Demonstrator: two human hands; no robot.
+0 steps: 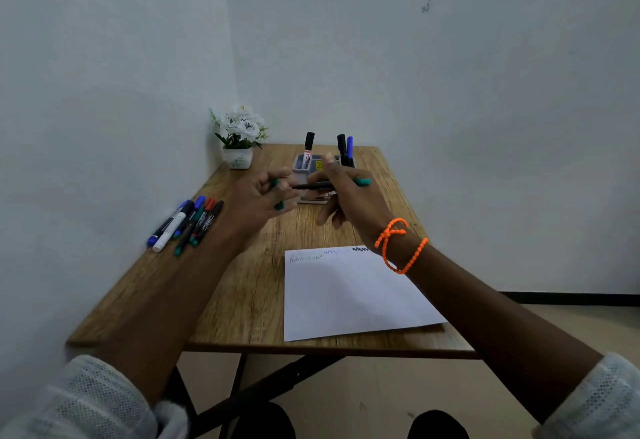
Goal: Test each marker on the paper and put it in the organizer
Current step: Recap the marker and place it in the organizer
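above counter (249,300) mid: right hand (349,196) grips black marker w/ green end (318,185), left hand (266,196) pinches green cap (279,205), cap looks just off. paper (346,296) near edge shows 3 scribbles. organizer (313,165) at back holds 3 markers. approx 6 markers (187,222) wait at left, untested. progress: roughly 1/3 done.

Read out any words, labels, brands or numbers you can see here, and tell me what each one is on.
No text is legible.
Red-and-white marker standing in the organizer: print on the barrel, too blurred to read.
Yellow sticker on the organizer: too small to read.
Markers on the table: barrel print, too small to read.
Paper: only zigzag test scribbles, no words.
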